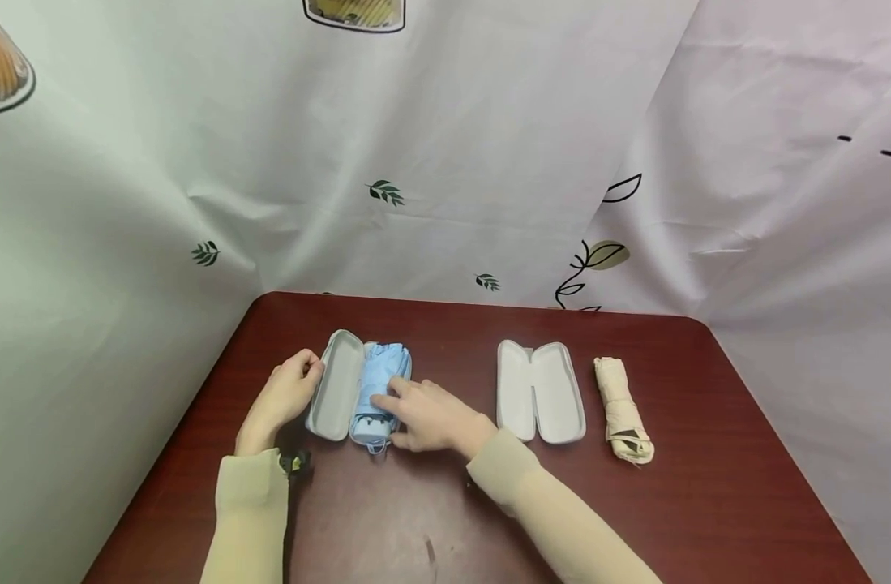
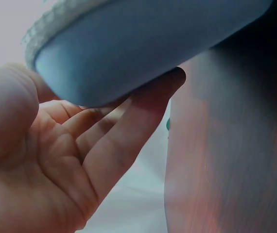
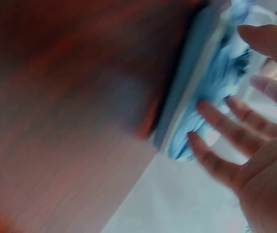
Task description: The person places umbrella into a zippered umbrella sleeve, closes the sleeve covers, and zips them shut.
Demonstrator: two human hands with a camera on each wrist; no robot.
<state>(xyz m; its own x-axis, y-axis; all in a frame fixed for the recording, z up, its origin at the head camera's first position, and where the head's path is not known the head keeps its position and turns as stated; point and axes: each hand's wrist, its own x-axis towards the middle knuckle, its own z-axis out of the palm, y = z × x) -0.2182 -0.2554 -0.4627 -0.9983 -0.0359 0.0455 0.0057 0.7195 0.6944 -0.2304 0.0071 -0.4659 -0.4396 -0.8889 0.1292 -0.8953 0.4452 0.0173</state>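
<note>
A light blue folded umbrella (image 1: 378, 381) lies in the right half of an opened hard case (image 1: 340, 385), its wrist loop hanging over the near end. At the left edge of the case's lid, my left hand (image 1: 288, 395) holds on, its fingers under the smooth blue shell (image 2: 114, 53) in the left wrist view. My right hand (image 1: 432, 415) rests over the umbrella with spread fingers. In the right wrist view, fingertips (image 3: 204, 107) of that hand touch the blue fabric (image 3: 187, 131) just inside the case's rim.
A second opened case (image 1: 516, 393), pale inside, lies to the right on the dark red table (image 1: 445, 503). Beyond it is a rolled beige folded umbrella (image 1: 623, 410). White patterned cloth (image 1: 445, 162) hangs behind the table and along its sides.
</note>
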